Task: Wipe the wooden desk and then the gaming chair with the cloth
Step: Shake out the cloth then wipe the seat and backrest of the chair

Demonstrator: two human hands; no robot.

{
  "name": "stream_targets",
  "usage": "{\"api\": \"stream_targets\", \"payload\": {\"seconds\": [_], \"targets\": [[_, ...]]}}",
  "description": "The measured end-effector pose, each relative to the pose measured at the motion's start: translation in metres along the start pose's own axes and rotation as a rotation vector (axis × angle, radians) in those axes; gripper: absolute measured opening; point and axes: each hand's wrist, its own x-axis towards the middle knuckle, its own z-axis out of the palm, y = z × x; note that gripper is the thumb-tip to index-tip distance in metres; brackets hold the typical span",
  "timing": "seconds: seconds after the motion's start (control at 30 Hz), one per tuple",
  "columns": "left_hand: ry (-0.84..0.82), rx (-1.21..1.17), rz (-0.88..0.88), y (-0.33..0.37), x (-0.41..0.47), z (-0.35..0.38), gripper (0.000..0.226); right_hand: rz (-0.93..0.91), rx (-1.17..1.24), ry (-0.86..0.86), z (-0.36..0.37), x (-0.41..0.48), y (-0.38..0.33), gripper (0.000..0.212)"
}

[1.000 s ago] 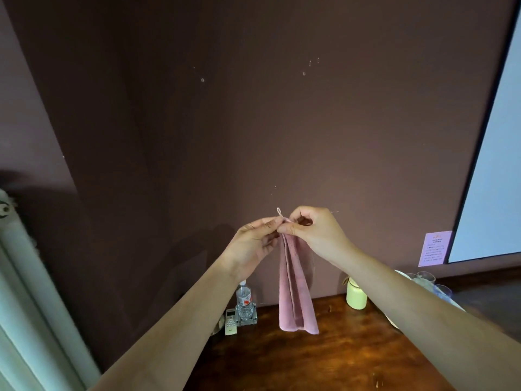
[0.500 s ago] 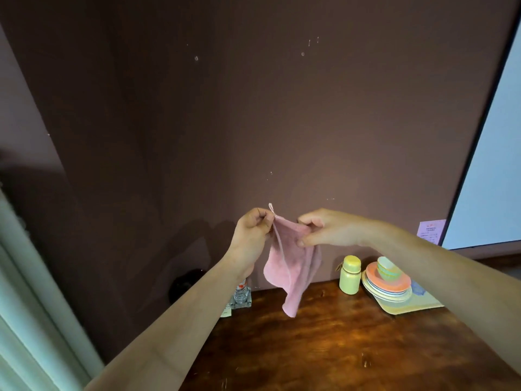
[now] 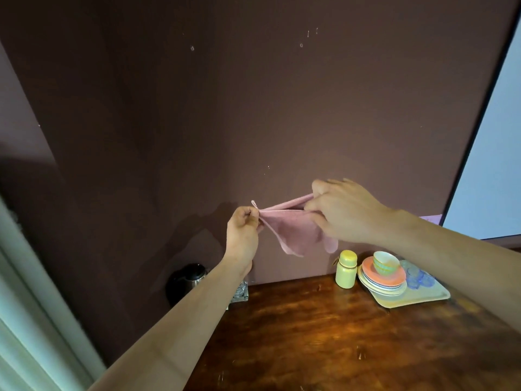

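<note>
Okay, you held the pink cloth (image 3: 293, 231) up in the air above the back of the wooden worktop (image 3: 324, 334), not touching the wood, so no wiping had begun. Your left hand (image 3: 242, 232) pinched one top corner right by the small hanging loop (image 3: 254, 204), with the fingers curled in. Your right hand (image 3: 346, 213) pinched the other end of the top edge, fingers curled round it. The edge ran taut between the two hands and the rest sagged below in a slack fold. My read is that you were spreading or refolding it to get a flat wiping face. At the back right a yellow jar (image 3: 346, 269) stood just beside a pale tray (image 3: 423, 299), which carried stacked plates (image 3: 384, 279), a green bowl (image 3: 385, 262) on top of them, and blue glasses (image 3: 420, 277). A black kettle (image 3: 187, 279) sat at the back left against the brown wall (image 3: 253, 108), partly behind your left forearm. That clutter lined the back, so the wipe would likely need to start on the wood nearer you and work around it. The gaming chair was not in view. I'd judge the task barely started.
</note>
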Motion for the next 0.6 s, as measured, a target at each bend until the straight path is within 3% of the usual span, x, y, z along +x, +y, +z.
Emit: {"api": "stream_targets", "payload": {"seconds": [0.1,0.3,0.4,0.47,0.5,0.53,0.57,0.6], "targets": [[0.034,-0.010,0.039,0.005,0.001,0.003,0.016,0.143,0.127,-0.010,-0.008,0.001,-0.004,0.029],[0.063,0.043,0.120,0.017,0.016,-0.002,0.016,0.225,0.417,0.200,-0.011,-0.002,-0.002,0.013],[0.145,0.026,0.181,0.046,0.029,-0.002,0.016,0.301,0.647,0.396,-0.018,0.012,0.000,0.017],[0.128,-0.062,0.109,0.064,0.031,-0.001,0.026,0.468,0.893,0.560,-0.013,0.022,-0.015,0.016],[0.020,-0.123,0.000,0.067,0.025,-0.002,0.043,0.590,1.096,0.529,-0.003,0.023,-0.030,0.026],[-0.122,-0.151,-0.144,0.061,0.016,-0.006,0.063,0.697,1.359,0.381,0.011,0.020,-0.048,0.044],[-0.255,-0.115,-0.282,0.046,0.005,-0.014,0.076,0.777,1.587,0.148,0.031,0.013,-0.067,0.054],[-0.345,-0.048,-0.399,0.023,-0.012,-0.024,0.078,0.784,1.745,-0.086,0.054,0.002,-0.087,0.049]]}}
